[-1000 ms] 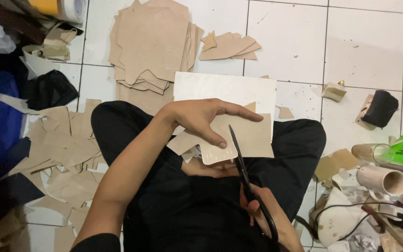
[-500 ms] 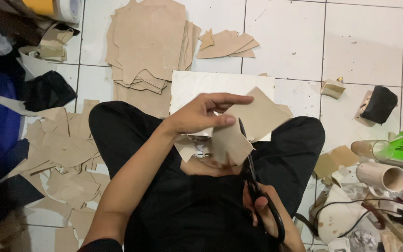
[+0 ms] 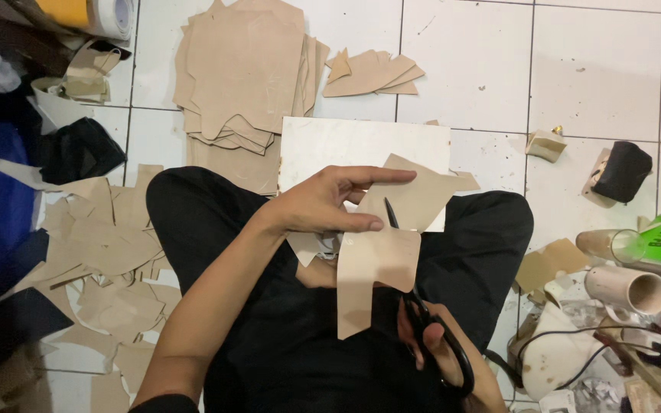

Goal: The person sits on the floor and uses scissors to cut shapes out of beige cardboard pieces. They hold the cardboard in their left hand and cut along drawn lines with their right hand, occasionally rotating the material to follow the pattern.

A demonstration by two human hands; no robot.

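- Our left hand pinches the tan sheet above our lap, grip clamped on it.
- Our right hand grips black scissors, blades cutting into the sheet.

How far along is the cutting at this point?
Done: a stack of cut tan pieces and a smaller pile lie on the tiled floor, with offcuts beside the person's leg. In hand: the left hand holds a tan sheet while the right hand works black scissors partway through it. Left: finishing this cut.
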